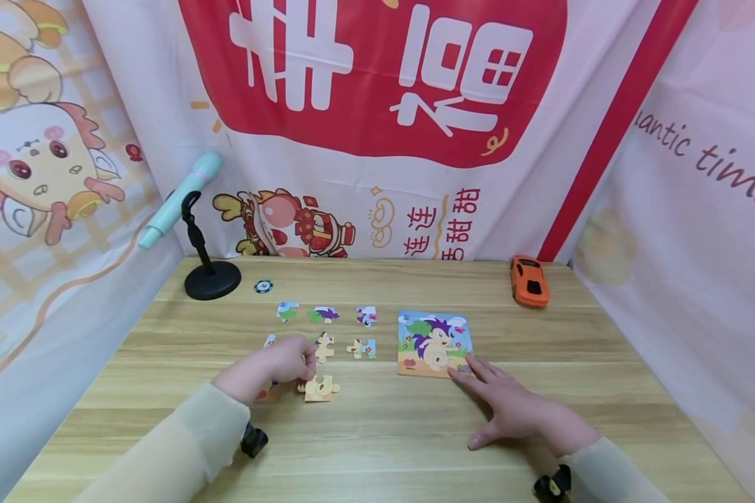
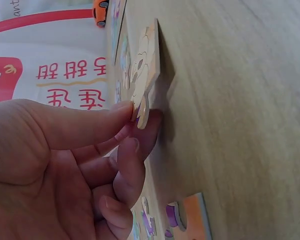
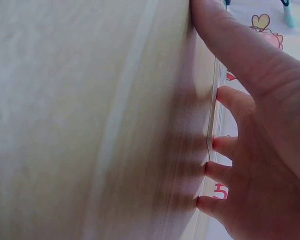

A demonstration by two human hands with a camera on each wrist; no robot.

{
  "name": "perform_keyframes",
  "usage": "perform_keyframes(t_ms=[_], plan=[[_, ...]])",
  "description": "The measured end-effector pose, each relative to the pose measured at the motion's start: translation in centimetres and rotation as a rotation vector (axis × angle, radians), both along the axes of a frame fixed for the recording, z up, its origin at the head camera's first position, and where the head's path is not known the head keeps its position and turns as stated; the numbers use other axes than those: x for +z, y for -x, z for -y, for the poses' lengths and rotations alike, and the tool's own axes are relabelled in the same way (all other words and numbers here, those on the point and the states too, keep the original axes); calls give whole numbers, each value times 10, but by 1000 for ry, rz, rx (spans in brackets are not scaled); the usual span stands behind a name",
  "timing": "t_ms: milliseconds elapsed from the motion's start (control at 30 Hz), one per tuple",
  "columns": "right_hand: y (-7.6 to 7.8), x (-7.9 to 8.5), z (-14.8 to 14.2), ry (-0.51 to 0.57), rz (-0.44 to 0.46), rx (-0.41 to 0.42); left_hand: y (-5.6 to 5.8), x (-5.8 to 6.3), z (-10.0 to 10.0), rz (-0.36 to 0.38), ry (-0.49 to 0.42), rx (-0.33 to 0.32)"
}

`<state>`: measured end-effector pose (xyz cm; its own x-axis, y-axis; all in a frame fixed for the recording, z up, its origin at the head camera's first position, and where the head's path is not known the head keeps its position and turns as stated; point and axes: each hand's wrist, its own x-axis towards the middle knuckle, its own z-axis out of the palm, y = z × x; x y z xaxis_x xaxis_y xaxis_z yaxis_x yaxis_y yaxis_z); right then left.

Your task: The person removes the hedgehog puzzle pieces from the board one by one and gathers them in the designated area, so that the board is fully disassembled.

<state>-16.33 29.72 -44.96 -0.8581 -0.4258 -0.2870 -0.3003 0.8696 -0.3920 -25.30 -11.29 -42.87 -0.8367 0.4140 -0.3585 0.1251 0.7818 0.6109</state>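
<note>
My left hand point(image 1: 289, 362) pinches a tan jigsaw puzzle piece point(image 1: 318, 391) between thumb and fingers. In the left wrist view that puzzle piece point(image 2: 147, 65) is tilted, one edge off the wood. Other pieces lie apart in rows beyond: a blue-green one point(image 1: 286, 311), a purple one point(image 1: 327, 314) and several more. An orange-edged piece point(image 2: 194, 215) lies near the left hand, which partly hides the left column in the head view. My right hand point(image 1: 509, 405) has its fingers spread, fingertips touching the lower right corner of a square hedgehog picture board point(image 1: 423, 353), thumb on the table.
On the wooden table point(image 1: 390, 447), a black stand point(image 1: 212, 279) holds a mint microphone point(image 1: 185, 199) at the back left. Near it lies a round blue-and-white chip point(image 1: 263, 286). An orange toy car point(image 1: 530, 281) sits at the back right. Printed cloth point(image 1: 509, 209) hangs along the back and sides.
</note>
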Motion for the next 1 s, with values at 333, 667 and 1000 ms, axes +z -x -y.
perform_keyframes(t_ms=[333,667,1000], plan=[[0,0,1,-1,9,-11,5,9,-9,-40,21,47],[0,1,0,-1,1,4,22,30,-78,-127,-43,-83],[-1,1,-2,15,-6,11,21,23,-173,-175,-42,-172]])
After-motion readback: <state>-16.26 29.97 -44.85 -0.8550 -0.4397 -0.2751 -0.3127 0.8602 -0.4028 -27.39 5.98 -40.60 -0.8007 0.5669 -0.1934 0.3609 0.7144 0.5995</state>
